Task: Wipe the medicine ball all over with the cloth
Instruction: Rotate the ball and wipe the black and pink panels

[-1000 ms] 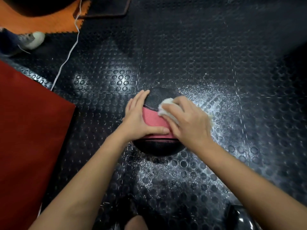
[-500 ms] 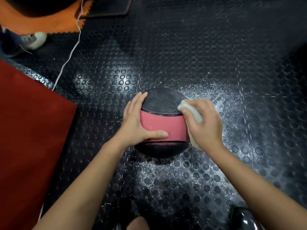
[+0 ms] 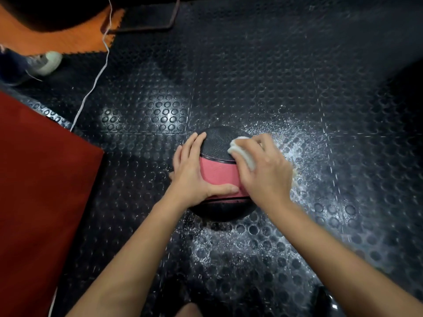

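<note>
On the medicine ball (image 3: 218, 170): right hand (image 3: 265, 172) presses cloth (image 3: 242, 152) (white).

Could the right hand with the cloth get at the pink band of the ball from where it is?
Probably yes. The right hand presses the cloth on the medicine ball right beside the pink band. Only the left hand, its thumb across the band, covers part.

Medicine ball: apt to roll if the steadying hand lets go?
Probably: the medicine ball is round, and the left hand braces its side during wiping. Its grainy surface and the studded floor likely slow any roll.
</note>
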A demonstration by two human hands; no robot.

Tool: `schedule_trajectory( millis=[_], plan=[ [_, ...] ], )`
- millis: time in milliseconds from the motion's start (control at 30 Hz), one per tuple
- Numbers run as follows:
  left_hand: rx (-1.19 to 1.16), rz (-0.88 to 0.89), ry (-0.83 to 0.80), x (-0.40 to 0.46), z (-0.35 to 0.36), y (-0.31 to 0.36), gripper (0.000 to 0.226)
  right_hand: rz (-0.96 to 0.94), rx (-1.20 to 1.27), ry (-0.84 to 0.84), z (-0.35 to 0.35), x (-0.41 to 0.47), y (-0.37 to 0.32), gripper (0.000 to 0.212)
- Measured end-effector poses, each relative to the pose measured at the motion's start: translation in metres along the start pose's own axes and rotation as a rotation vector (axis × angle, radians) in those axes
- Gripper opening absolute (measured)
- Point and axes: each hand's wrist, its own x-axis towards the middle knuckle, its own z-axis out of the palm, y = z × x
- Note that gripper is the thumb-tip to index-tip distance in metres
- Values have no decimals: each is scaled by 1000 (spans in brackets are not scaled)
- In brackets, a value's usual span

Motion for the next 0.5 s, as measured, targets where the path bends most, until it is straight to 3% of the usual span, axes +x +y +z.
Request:
schedule_trajectory(
  millis=[100, 200, 233, 400, 500],
  plan=[
    [-1, -16, -16, -2, -1, -2, 143, -96, 17, -24, -2, -7, 16, 18],
    [-15, -8, -32, -2, -2, -1, 143, 178, 190, 6, -8, -17, 37, 22],
    [-10, -9, -35, -1, -3, 1, 143, 191, 185, 27, -8, -17, 35, 22],
    [16, 9, -34, 1, -1, 2, 138, -213, -31, 18, 2, -6, -1, 15],
    [0, 7, -23, -1, -1, -3, 142, -29, 94, -9, -2, -15, 23, 20]
  ],
)
